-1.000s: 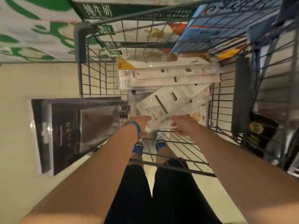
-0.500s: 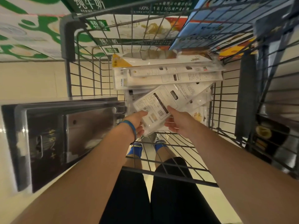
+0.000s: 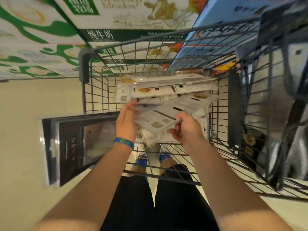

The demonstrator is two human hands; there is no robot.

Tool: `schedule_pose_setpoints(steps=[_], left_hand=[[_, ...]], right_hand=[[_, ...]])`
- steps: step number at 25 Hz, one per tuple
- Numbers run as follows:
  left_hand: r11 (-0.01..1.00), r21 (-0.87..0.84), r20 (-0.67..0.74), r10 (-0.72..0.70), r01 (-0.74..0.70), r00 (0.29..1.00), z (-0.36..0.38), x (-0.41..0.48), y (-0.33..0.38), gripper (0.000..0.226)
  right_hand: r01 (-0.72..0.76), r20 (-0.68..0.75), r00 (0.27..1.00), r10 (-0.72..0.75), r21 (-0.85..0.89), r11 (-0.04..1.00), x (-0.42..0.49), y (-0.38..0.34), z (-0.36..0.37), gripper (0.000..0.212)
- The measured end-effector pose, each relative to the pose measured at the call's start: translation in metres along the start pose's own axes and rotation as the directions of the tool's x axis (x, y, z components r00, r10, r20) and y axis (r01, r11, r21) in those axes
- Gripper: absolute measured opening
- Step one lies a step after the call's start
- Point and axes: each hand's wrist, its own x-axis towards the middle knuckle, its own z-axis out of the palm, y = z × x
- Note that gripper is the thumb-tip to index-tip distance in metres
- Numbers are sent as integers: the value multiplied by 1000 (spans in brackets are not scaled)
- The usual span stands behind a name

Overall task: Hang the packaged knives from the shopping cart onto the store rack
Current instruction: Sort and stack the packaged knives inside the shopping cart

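Several packaged knives (image 3: 166, 90) in clear and white blister packs lie stacked in the wire shopping cart (image 3: 218, 124). One pack (image 3: 156, 120) is lifted and tilted off the pile. My right hand (image 3: 185, 129) pinches its near right edge between thumb and fingers. My left hand (image 3: 126, 120), with a blue wristband, holds the pack's left edge with fingers stretched along it. The store rack is not in view.
A dark boxed cleaver set (image 3: 78, 145) lies on the pale floor left of the cart. Green-and-white milk cartons (image 3: 116, 30) are stacked beyond the cart, a blue box (image 3: 216, 30) to their right. Dark hanging goods (image 3: 275, 130) stand right of the cart.
Both hands have raised the tilted knife pack off the pile and turned it. The left hand slid further up its left edge. The camera view shifted forward over the cart.
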Motion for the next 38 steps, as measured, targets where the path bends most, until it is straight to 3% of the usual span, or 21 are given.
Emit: schedule_pose_setpoints(steps=[1,2,4,5,6,7,9,11,16,19,21,23,26,29,32,36,38], left_hand=[[964,155,134,196,-216,971,-8,-12,6,36],[861,302,305,319,-409,898,-16,-20,9,45],[530,527,547,387,-665,742,-28,-35,21,54],[377,589,574,427,-714,699,-30,-39,28,52],[286,629,558,481,-723,676,-28,-42,38,41],[265,647,525,526,-715,669,-26,-46,49,28],[329,645,469,543,-690,697,-24,-60,73,19],[403,660,396,530,-634,750,-25,-68,89,40],[666,530,169,523,-524,836,-38,-100,137,55],[713,506,103,509,-485,855,-50,-127,161,54],[758,427,96,505,-493,858,-57,-141,174,54],[792,319,103,516,-520,850,-65,-151,184,50],[824,262,79,501,-503,862,-80,-162,185,38],[938,68,31,337,-339,941,-99,-169,161,35],[969,-232,140,115,-80,983,-111,-179,139,18],[990,-137,383,26,29,923,-111,-190,116,21],[997,-49,433,-35,62,901,-104,-200,102,17]], right_hand=[[18,-13,1000,-18,6,1000,-7,-8,-1,26],[29,-18,999,-29,15,999,-13,-15,-1,28],[35,-23,999,-34,39,999,-29,-33,1,33],[45,-7,999,-44,46,998,-39,-42,3,35],[63,34,997,-64,41,997,-49,-52,6,35],[84,88,992,-86,24,996,-58,-59,6,35],[137,191,973,-131,-22,990,-77,-66,3,42],[194,262,950,-172,-59,979,-87,-65,-6,55],[150,227,968,-110,-165,975,-116,-40,-34,58],[97,266,963,-48,-174,980,-135,-27,-37,66],[91,296,953,-64,-80,993,-148,-30,-31,72],[73,314,942,-118,151,986,-160,-39,-23,76],[-38,396,898,-194,508,860,-176,-56,-14,73],[-12,403,883,-241,533,846,-193,-75,-3,48],[39,390,877,-282,525,850,-207,-80,9,37],[156,383,840,-384,508,847,-215,-77,16,32],[266,338,832,-440,453,851,-220,-74,18,28]])
